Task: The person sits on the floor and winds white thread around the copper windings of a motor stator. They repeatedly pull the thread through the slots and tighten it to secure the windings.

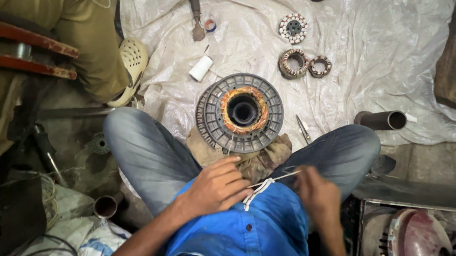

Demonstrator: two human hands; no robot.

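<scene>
I sit cross-legged in jeans and a blue shirt. My left hand (218, 188) pinches the end of a bundle of thin white strips (260, 189) over my lap. My right hand (318, 194), blurred, grips the other end of the strips, which stretch between both hands. Just beyond my hands a grey round motor stator (240, 113) with copper windings and a dark centre hole rests on a brown cloth (258, 159) between my knees.
On the white plastic sheet (380, 53) lie three smaller wound stators (294, 62), a white roll (200, 68), a hammer (197, 16), small pliers (303, 128) and a metal pipe (381, 120). Another person in khaki with a sandal (131, 64) sits at left.
</scene>
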